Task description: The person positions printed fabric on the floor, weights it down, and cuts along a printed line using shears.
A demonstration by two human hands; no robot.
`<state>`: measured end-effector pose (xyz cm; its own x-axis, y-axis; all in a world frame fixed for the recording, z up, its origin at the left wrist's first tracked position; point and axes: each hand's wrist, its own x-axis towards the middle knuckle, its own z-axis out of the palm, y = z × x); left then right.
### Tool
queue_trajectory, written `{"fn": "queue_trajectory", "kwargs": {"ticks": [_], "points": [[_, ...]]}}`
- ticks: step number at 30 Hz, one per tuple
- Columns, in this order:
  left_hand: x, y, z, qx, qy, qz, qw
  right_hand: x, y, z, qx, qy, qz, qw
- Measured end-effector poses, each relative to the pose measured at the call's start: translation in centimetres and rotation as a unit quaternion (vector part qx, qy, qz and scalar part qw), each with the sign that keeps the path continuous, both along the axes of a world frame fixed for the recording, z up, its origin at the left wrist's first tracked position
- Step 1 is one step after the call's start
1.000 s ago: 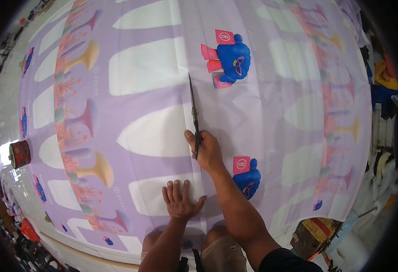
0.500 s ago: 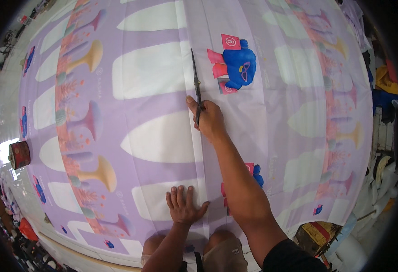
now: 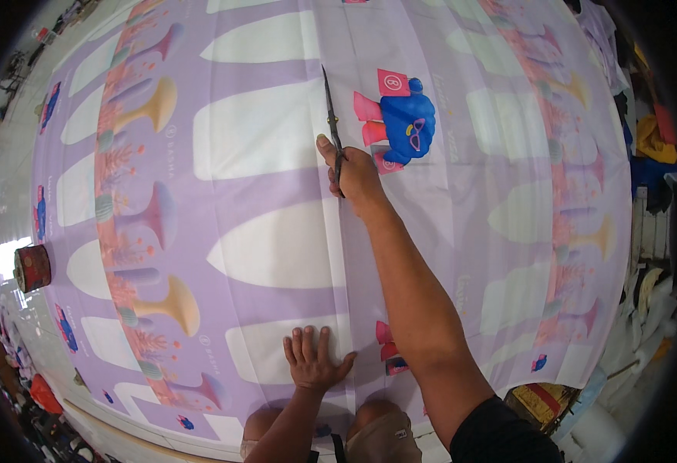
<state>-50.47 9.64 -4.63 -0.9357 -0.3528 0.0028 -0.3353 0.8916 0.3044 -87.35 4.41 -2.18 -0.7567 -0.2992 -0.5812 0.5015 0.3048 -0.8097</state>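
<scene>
A wide sheet of printed lilac fabric (image 3: 277,189) spreads over the table, with pale white shapes, coral-like bands and blue cartoon figures. My right hand (image 3: 352,176) is closed around the handles of dark scissors (image 3: 331,116) near the middle of the sheet. The scissors point away from me, their blades lying along a lengthwise edge or fold in the fabric; the blades look closed or nearly so. Closer to me, my left hand (image 3: 314,363) presses flat on the fabric with fingers spread, just left of that same line.
A dark red round tin (image 3: 32,268) stands at the left on the white tabletop. Along the right side lie heaps of cloth, among them a yellow piece (image 3: 657,139). A box with yellow and red contents (image 3: 543,401) sits beside the fabric's lower right corner.
My right hand and the scissors have moved a little farther away along the line. The fabric has shifted slightly toward me. My left hand stays pressed flat, slightly nearer to me.
</scene>
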Motion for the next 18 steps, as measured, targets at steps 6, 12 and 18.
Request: {"fn": "queue_trajectory", "kwargs": {"ticks": [6, 12, 18], "points": [[-0.2, 0.0, 0.2, 0.008, -0.008, -0.005, 1.000, -0.3, 0.3, -0.9, -0.004, 0.033, 0.003, 0.999], [-0.1, -0.1, 0.2, 0.004, -0.008, 0.003, 1.000, -0.6, -0.4, -0.5, 0.005, 0.029, 0.003, 1.000], [-0.1, 0.2, 0.0, -0.001, 0.003, 0.007, 1.000, -4.8, -3.1, -0.3, 0.018, 0.036, 0.008, 0.999]]}}
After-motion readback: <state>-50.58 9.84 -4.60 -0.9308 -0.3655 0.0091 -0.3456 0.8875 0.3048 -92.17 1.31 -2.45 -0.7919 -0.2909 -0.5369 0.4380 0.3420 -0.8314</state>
